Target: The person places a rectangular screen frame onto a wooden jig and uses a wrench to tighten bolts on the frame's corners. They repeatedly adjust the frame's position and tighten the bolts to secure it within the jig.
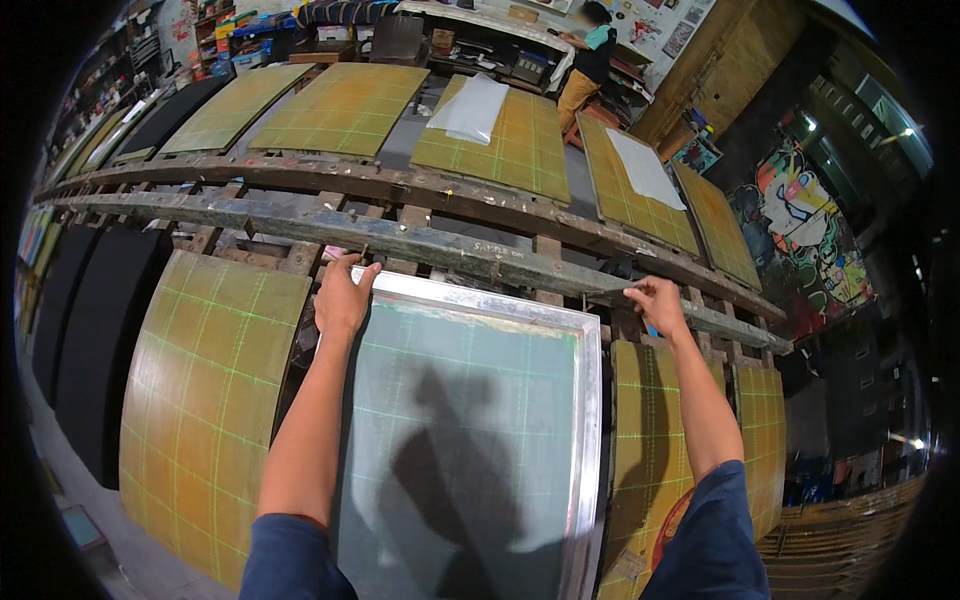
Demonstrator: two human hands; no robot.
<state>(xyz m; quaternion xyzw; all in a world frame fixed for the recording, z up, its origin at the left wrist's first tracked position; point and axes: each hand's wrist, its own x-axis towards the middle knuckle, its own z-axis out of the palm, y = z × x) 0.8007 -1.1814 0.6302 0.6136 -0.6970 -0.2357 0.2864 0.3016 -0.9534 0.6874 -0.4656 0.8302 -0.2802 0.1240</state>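
A screen printing frame (588, 420) with a silvery metal border and grey-green mesh lies in front of me, its far edge close to a long metal rail (470, 248). My left hand (342, 302) is curled at the frame's far left corner, thumb and forefinger beside a small peg on the rail. Off the frame's right side, my right hand (658, 304) is closed at the rail, fingertips pinched together; whatever is between them is too small to tell. A shadow of my head and arms falls across the mesh.
Yellow-brown boards with green grid lines flank the frame, one on the left (205, 390) and others on the right (640, 430). Black panels (110, 350) stand far left. Beyond the rail, more boards carry white sheets (470, 108). A person (590, 65) stands at the back bench.
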